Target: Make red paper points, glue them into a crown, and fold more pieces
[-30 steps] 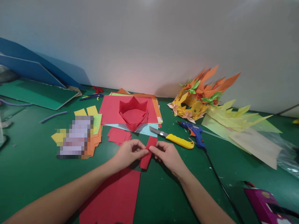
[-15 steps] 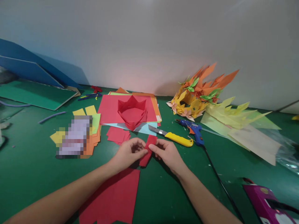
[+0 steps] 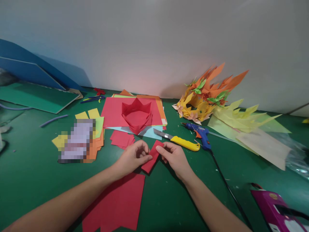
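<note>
I see the left hand point(image 3: 131, 158) and right hand point(image 3: 178, 161) pinching a folded red paper strip point(image 3: 152, 158) over the green table point(image 3: 166, 201), the pointed red paper crown point(image 3: 136, 106) shaped, small red paper pieces point(image 3: 120, 138) still flat.

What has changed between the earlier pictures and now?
The folded red strip tilts more, its lower end swung left. The right hand moved its thumb toward the strip's upper end; the left hand keeps touching it. Nothing was let go. The red crown, yellow cutter and glue gun stayed put.
</note>
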A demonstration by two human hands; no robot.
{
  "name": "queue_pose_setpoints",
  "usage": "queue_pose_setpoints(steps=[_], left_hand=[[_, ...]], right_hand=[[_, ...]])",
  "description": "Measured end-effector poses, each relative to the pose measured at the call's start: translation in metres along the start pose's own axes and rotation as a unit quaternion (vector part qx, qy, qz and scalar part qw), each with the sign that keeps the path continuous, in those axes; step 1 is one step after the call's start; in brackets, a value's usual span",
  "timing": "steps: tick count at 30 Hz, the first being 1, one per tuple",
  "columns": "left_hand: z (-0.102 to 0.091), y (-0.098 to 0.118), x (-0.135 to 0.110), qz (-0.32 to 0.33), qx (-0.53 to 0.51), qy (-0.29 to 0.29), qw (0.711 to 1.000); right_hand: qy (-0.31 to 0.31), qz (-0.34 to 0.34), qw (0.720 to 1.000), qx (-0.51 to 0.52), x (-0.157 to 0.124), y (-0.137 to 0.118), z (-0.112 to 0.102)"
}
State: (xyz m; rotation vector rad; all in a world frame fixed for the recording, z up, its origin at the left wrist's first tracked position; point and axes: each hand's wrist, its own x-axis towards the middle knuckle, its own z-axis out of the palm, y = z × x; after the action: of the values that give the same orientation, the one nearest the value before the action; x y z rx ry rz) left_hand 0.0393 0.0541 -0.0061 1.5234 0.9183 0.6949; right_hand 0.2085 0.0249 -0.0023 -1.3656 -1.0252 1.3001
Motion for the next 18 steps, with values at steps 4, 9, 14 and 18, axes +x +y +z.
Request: queue_pose_setpoints(steps=[4, 9, 14, 18], left_hand=[[-0.0003, 0.0016, -0.0009, 0.018, 0.036, -0.011, 0.999], [-0.0006, 0.0056, 0.0, 0.02, 0.072, 0.002, 0.997], [-0.0001, 0.0056, -0.0006, 0.024, 0.091, 0.013, 0.995], [0.0001, 0.0058, -0.001, 0.026, 0.105, 0.011, 0.994]], right_hand=[[0.003, -0.008, 1.0, -0.006, 0.0007, 0.0015, -0.0002], [0.007, -0.007, 1.0, -0.007, 0.0012, 0.0014, -0.0009], [0.012, -0.003, 1.0, -0.003, 0.0009, 0.0006, -0.0004], [0.014, -0.005, 1.0, -0.005, 0.001, 0.0009, -0.0002]])
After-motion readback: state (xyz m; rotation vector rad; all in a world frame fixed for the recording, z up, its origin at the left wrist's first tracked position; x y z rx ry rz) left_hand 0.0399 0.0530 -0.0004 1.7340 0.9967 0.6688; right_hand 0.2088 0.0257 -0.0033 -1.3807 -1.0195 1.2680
